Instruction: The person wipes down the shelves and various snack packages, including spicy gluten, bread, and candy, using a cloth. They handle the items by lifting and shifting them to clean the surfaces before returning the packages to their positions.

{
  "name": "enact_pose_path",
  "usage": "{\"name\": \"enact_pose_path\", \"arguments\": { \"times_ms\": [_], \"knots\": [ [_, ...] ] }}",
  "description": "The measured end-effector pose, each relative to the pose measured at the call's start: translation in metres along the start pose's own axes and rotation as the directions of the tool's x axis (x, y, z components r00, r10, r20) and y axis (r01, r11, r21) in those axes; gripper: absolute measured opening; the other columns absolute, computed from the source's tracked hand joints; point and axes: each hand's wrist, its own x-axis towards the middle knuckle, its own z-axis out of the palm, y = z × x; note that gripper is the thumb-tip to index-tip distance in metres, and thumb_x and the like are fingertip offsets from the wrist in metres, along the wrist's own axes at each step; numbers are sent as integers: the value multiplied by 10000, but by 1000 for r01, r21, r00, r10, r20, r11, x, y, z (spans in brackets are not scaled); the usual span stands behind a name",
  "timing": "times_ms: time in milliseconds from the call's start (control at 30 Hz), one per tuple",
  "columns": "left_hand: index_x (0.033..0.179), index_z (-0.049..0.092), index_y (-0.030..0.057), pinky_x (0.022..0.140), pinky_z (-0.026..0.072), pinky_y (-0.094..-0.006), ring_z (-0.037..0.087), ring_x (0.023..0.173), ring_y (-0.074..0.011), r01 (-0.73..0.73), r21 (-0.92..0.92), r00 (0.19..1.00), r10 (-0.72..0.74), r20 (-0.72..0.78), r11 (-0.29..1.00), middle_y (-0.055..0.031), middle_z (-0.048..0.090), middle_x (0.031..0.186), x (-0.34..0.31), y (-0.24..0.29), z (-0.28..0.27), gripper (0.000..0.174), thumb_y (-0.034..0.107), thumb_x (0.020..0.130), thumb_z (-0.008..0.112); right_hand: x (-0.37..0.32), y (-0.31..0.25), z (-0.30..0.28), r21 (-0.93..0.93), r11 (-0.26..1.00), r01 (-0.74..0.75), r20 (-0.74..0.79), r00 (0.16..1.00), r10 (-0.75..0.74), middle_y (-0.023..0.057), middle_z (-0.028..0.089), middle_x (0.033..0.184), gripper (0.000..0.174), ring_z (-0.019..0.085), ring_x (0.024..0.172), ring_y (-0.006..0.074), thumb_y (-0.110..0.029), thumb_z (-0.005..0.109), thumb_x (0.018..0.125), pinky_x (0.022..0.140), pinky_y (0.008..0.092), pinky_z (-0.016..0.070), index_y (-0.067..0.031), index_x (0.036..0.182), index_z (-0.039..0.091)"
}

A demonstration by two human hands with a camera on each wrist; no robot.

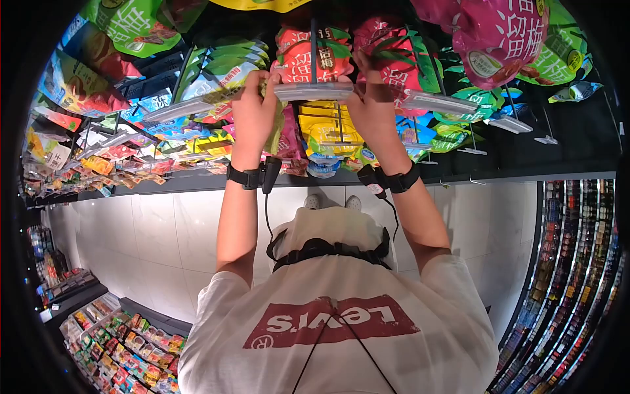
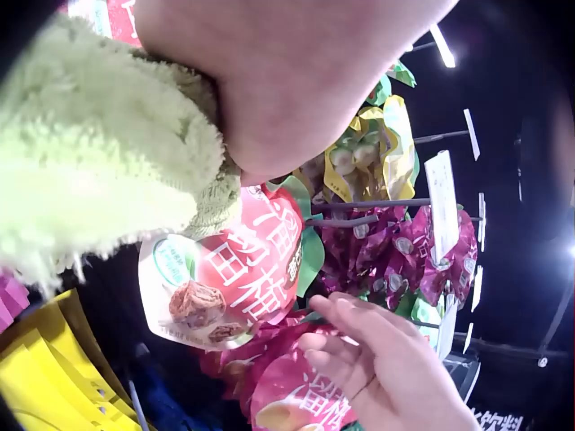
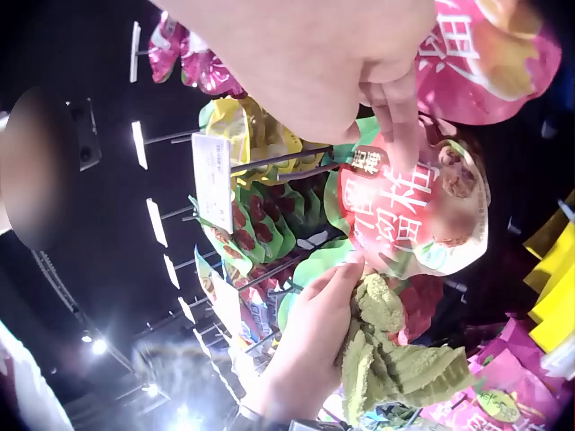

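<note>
My left hand (image 1: pixel 254 115) grips a fuzzy green cloth (image 2: pixel 108 153), which hangs down from it. In the right wrist view, fingertips of that left hand (image 3: pixel 310 341) are at the edge of a red snack bag (image 3: pixel 404 197) on a hook, with the cloth (image 3: pixel 395 350) bunched below. My right hand (image 1: pixel 377 111) is at the opposite side of the bag; its relaxed fingers rest on the bag's surface in the right wrist view. The left wrist view has the red bag (image 2: pixel 256 260) between the cloth and my right hand (image 2: pixel 386 359).
Yellow bags (image 1: pixel 328 128) hang below, magenta bags (image 1: pixel 394 65) to the right, and green-and-white bags (image 1: pixel 223 72) to the left. Clear label strips (image 1: pixel 440 103) and hooks jut from the black rack. Behind my body are a tiled floor (image 1: pixel 151 230) and more snack shelves (image 1: pixel 118 348).
</note>
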Motion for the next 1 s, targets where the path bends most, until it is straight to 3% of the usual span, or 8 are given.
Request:
{"name": "enact_pose_path", "arguments": {
  "times_ms": [100, 167, 233, 433, 500, 567, 667, 1000],
  "knots": [
    [1131, 718, 26, 605, 524, -445, 700, 638, -398, -25, 93, 1000, 24, 15, 995, -218, 736, 798, -4, 1, -8, 238, 255, 1066, 720, -12, -12, -16, -101, 995, 26, -6, 1000, -27, 175, 679, 912, 541, 709, 754, 287, -73, 711, 1040, 705, 402, 564, -7, 1550, 539],
    [1145, 717, 17, 682, 541, -485, 724, 745, -412, -117, 133, 993, 118, -1, 984, -230, 756, 889, -10, -3, -14, 236, 236, 1058, 715, -21, -11, -25, -187, 980, 63, 56, 997, -54, 154, 781, 1114, 505, 817, 845, 207, 13, 668, 1039, 707, 322, 601, -25, 1528, 549],
    [1158, 720, 24, 708, 549, -494, 728, 780, -414, -54, 188, 998, 55, 1, 981, -223, 761, 904, -19, 9, -22, 229, 225, 1050, 715, -34, -3, -41, -201, 974, 105, 31, 994, -101, 151, 789, 1012, 369, 807, 788, 193, -66, 694, 1078, 694, 305, 594, -10, 1434, 612],
    [1084, 782, 6, 733, 564, -489, 740, 831, -423, -90, 43, 964, 76, 254, 995, -225, 762, 918, -40, 58, 9, 233, 228, 1030, 734, -53, 23, -116, -227, 968, -110, -220, 974, 60, 128, 711, 859, 254, 756, 729, 210, -80, 726, 1053, 640, 339, 575, -1, 1282, 649],
    [1161, 769, 6, 776, 571, -501, 748, 912, -447, -230, -23, 941, 229, 249, 973, -239, 770, 1001, -41, 65, 36, 289, 264, 1033, 747, -49, 20, -134, -194, 953, -233, -208, 959, 192, 126, 719, 880, 242, 755, 745, 181, -98, 720, 1065, 666, 337, 599, 23, 1259, 642],
    [1282, 717, 6, 838, 581, -507, 752, 1002, -463, -197, -52, 951, 204, 234, 979, -249, 776, 1100, -41, 80, 57, 377, 296, 1043, 744, -40, 31, -140, -149, 949, -278, -176, 952, 251, 165, 725, 999, 293, 752, 768, 193, -90, 730, 1050, 666, 340, 605, 54, 1288, 637],
    [1419, 619, 11, 900, 592, -499, 753, 1070, -466, -31, -49, 971, 41, 235, 998, -251, 779, 1187, -42, 98, 78, 471, 302, 1061, 720, -32, 47, -145, -298, 952, -68, -117, 993, 35, 224, 695, 1212, 467, 740, 777, 259, -95, 776, 1003, 667, 366, 609, 61, 1408, 604],
    [1155, 762, 3, 898, 580, -460, 743, 991, -461, -133, -33, 990, 134, 48, 991, -234, 777, 1074, -58, 111, 116, 260, 193, 996, 683, -7, 64, -157, -208, 977, -54, -40, 998, 47, 191, 642, 1177, 522, 696, 870, 292, -252, 826, 990, 705, 394, 585, 12, 1373, 590]
  ]
}}
